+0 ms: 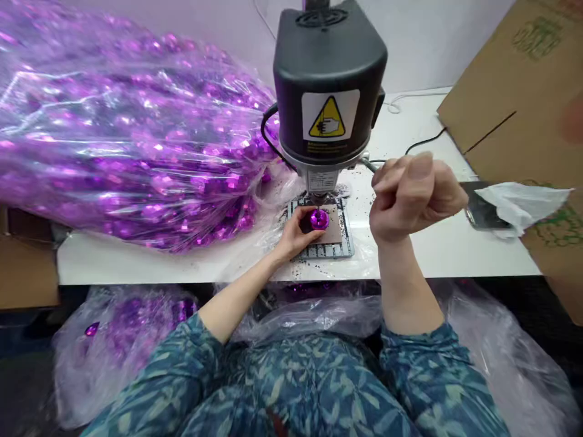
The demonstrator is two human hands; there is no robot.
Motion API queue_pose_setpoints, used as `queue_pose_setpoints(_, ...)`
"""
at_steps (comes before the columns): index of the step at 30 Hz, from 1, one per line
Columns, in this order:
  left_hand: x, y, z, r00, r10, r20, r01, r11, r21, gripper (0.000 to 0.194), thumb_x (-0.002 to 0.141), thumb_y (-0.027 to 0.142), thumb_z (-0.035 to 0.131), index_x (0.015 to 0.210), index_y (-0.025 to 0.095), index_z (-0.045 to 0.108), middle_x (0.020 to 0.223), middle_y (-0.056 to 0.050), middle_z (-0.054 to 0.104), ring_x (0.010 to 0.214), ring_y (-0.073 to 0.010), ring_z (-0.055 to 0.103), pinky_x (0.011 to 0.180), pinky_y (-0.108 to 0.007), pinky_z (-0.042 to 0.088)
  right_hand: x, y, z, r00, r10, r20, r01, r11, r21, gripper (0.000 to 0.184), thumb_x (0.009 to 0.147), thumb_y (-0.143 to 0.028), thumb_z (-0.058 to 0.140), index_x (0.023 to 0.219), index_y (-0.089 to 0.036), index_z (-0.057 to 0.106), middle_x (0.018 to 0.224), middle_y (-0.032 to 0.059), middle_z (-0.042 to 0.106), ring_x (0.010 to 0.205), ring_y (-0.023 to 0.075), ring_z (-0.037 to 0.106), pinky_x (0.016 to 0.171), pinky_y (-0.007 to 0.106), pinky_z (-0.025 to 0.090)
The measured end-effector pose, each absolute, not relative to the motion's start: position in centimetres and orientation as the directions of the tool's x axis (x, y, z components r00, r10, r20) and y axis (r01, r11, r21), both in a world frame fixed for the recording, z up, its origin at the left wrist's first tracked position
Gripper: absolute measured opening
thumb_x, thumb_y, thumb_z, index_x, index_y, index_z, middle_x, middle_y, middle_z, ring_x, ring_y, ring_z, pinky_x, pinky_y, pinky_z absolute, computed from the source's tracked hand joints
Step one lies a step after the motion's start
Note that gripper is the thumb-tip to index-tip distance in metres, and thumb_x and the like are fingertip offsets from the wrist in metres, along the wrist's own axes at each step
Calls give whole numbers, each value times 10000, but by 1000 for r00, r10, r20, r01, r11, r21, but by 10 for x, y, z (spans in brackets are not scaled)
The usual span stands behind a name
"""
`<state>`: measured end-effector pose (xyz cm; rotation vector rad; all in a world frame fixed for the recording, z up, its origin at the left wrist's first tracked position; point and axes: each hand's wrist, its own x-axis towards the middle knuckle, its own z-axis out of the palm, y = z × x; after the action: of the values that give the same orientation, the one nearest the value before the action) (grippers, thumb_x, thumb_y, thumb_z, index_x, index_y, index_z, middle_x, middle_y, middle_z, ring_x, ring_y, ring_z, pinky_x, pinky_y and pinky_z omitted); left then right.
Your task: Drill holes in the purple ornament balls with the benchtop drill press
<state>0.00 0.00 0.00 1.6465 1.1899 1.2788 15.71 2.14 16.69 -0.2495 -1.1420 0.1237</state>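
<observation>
A small shiny purple ball [319, 219] sits on a brown board [334, 233] on the slotted metal base [347, 246] of a black bench drill press [330, 79]. My left hand [296, 235] pinches the ball from its left side, thumb in front and fingers behind. Straight above, the drill's chuck [317, 199] comes down to the ball's top; whether the bit is inside it I cannot tell. To the right, my right hand [412, 194] is closed around the end of the feed lever [368, 162], and the fingers hide its grip.
A large clear bag of purple balls [136, 139] fills the table's left side. Dark shavings lie around the base. At right are a phone [485, 209], a white tissue [523, 203] and a cardboard box [514, 109]. Plastic bags [122, 352] hang below the table's front edge.
</observation>
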Motion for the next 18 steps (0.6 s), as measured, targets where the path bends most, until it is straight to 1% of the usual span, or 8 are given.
queue_pose_setpoints(3, -1, 0, 0, 78, 950, 302, 261, -312, 914, 641, 774, 377, 935, 1286, 192, 597, 1239, -118, 756, 1134, -276, 743, 1016, -446, 600, 163, 22, 159, 366, 188, 911, 32, 976, -214, 388, 995, -196, 481, 609, -168, 494, 505, -73, 472, 439, 5, 476, 432, 166, 399)
queue_pose_setpoints(5, -1, 0, 0, 81, 947, 311, 268, -321, 908, 644, 777, 404, 933, 1284, 196, 594, 1235, -120, 755, 1134, -280, 743, 1016, -456, 599, 166, 23, 156, 346, 152, 926, 36, 984, -175, 371, 987, -196, 495, 616, -169, 501, 501, -76, 470, 426, 6, 461, 429, 172, 403)
queue_pose_setpoints(9, -1, 0, 0, 94, 941, 327, 249, -340, 907, 640, 795, 441, 917, 1287, 200, 587, 1242, -122, 748, 1151, -281, 737, 1027, -462, 593, 166, 26, 151, 324, 66, 944, 40, 996, -83, 321, 976, -185, 497, 661, -183, 556, 498, -85, 474, 398, 6, 411, 411, 181, 371)
queue_pose_setpoints(11, -1, -1, 0, 92, 942, 323, 237, -336, 912, 642, 796, 447, 915, 1288, 200, 586, 1245, -121, 747, 1152, -278, 735, 1029, -455, 589, 166, 27, 147, 309, 51, 950, 33, 997, -65, 334, 973, -191, 499, 643, -187, 556, 477, -87, 454, 378, 9, 385, 391, 185, 336)
queue_pose_setpoints(15, 0, -2, 1, 81, 946, 313, 213, -324, 922, 634, 787, 431, 922, 1275, 195, 593, 1240, -121, 747, 1150, -275, 733, 1028, -444, 586, 165, 21, 146, 297, 78, 952, 21, 996, -88, 416, 959, -203, 525, 548, -175, 471, 419, -79, 346, 343, 17, 346, 360, 199, 270)
queue_pose_setpoints(16, 1, -1, 1, 79, 946, 313, 205, -323, 924, 627, 785, 419, 924, 1269, 195, 595, 1243, -121, 746, 1156, -276, 731, 1030, -444, 585, 164, 19, 151, 312, 105, 944, 21, 993, -117, 428, 959, -197, 526, 539, -172, 450, 420, -77, 344, 346, 17, 349, 361, 202, 264)
queue_pose_setpoints(18, 4, 0, 3, 70, 949, 307, 197, -314, 929, 611, 775, 384, 931, 1252, 196, 597, 1233, -119, 749, 1147, -274, 733, 1021, -440, 588, 161, 17, 170, 353, 199, 914, 23, 975, -222, 443, 969, -214, 539, 541, -172, 438, 432, -71, 371, 360, 17, 364, 371, 210, 254)
